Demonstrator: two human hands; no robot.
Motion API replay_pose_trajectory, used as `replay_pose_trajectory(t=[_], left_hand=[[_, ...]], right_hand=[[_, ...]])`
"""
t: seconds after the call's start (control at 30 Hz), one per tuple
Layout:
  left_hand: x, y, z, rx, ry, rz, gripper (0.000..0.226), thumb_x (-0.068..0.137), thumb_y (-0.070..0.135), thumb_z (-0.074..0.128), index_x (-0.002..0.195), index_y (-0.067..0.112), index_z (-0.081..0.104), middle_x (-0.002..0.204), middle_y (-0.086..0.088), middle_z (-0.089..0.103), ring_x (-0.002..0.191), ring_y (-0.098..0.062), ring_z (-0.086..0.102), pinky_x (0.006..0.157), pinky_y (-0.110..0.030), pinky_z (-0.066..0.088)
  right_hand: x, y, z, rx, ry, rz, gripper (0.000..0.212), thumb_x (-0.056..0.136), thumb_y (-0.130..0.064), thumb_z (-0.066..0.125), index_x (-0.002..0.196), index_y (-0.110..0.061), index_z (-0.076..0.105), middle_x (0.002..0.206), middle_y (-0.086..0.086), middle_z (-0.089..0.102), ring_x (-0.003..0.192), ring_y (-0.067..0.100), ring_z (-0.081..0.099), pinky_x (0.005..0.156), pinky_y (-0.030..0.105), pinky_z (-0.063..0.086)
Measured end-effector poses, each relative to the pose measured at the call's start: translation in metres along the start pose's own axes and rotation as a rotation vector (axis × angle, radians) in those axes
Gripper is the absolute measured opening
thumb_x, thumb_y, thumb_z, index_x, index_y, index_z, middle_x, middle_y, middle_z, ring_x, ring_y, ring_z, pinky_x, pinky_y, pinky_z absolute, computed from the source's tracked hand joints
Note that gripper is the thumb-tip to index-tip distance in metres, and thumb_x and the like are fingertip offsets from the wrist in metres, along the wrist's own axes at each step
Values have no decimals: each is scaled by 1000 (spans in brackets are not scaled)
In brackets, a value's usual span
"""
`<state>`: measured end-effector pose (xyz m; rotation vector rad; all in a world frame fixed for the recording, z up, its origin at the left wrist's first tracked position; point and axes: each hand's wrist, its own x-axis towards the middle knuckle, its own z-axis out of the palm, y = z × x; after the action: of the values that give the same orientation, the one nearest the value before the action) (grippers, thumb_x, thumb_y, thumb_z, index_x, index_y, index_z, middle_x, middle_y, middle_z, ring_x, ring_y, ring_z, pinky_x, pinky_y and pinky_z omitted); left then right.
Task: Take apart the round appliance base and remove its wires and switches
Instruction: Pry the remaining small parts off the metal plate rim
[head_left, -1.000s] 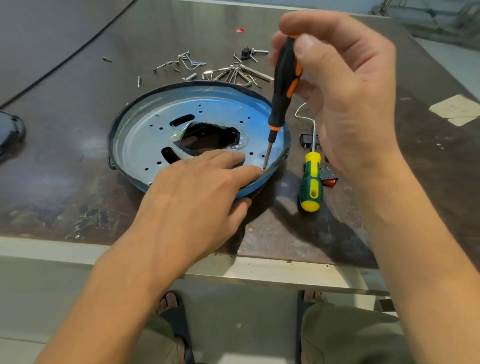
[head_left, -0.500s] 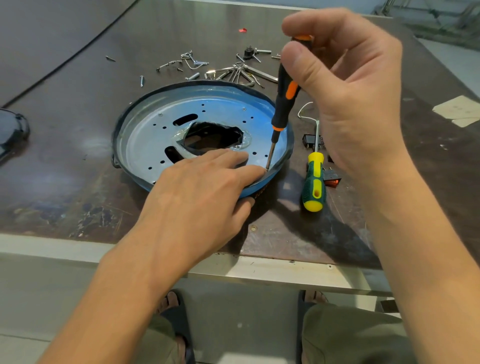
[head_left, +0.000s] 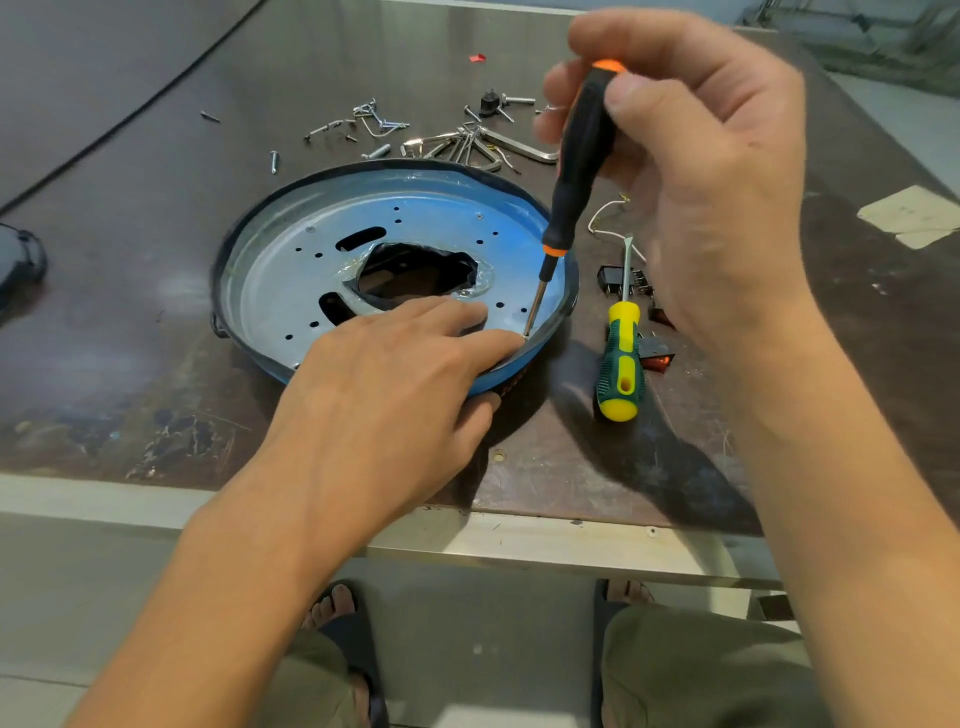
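The round appliance base (head_left: 291, 270), a blue-rimmed metal disc with a ragged centre hole, lies on the worktable. My left hand (head_left: 395, 395) rests flat on its near right part, fingers straight, thumb against the outer rim. My right hand (head_left: 691, 171) grips the black and orange screwdriver (head_left: 576, 156) upright, its tip on the disc by my left fingertips. Black switches (head_left: 618, 280) and a white wire (head_left: 605, 223) lie to the right of the base, partly behind my right hand.
A green and yellow screwdriver (head_left: 621, 364) lies right of the base. Several loose screws, clips and metal bits (head_left: 457, 140) are scattered behind it. A dark object (head_left: 21, 260) sits at the left edge. The table's metal front edge (head_left: 519, 540) runs below my hands.
My right hand's fingers have shifted round the screwdriver handle, as in turning it. The tip stays at the same spot on the disc. My left hand has not moved.
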<state>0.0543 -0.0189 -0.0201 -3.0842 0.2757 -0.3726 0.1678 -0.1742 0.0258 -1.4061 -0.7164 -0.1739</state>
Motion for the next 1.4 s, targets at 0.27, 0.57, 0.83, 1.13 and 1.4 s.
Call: replay_pose_trajectory(t=[0.27, 0.57, 0.83, 1.13, 1.4], left_hand=[[-1, 0, 1, -15, 4, 0, 46, 84, 45, 49, 129, 37, 59, 126, 11, 63, 115, -15, 62, 69, -35, 54], [-1, -1, 1, -3, 6, 1, 47, 84, 46, 51, 129, 36, 59, 125, 9, 64, 113, -16, 63, 67, -34, 55], [-1, 0, -3, 16, -1, -15, 44, 84, 45, 50, 125, 37, 61, 120, 11, 66, 99, -14, 67, 57, -24, 36], [-1, 1, -3, -4, -4, -13, 45, 84, 45, 49, 127, 39, 60, 118, 13, 66, 98, -13, 67, 60, -24, 42], [-1, 0, -2, 11, 3, -9, 43, 83, 45, 50, 124, 38, 61, 116, 11, 66, 96, -14, 68, 60, -29, 50]], right_hand=[[2, 0, 1, -147, -50, -82, 26, 98, -2, 63, 124, 0, 62, 95, 5, 66, 88, 13, 63, 83, 38, 58], [1, 3, 2, -175, -63, -105, 28, 96, -6, 68, 123, -1, 62, 97, 5, 64, 89, 10, 59, 85, 31, 53], [0, 1, 5, -113, -32, -46, 21, 101, -4, 56, 120, -2, 62, 95, 8, 64, 89, 16, 62, 81, 39, 55], [0, 2, 4, -14, -29, -17, 26, 101, 2, 45, 123, 0, 59, 106, 16, 65, 101, 30, 64, 87, 37, 55], [3, 5, 0, -69, -31, -43, 27, 102, 6, 46, 127, 3, 56, 107, 16, 64, 96, 26, 65, 84, 33, 55]])
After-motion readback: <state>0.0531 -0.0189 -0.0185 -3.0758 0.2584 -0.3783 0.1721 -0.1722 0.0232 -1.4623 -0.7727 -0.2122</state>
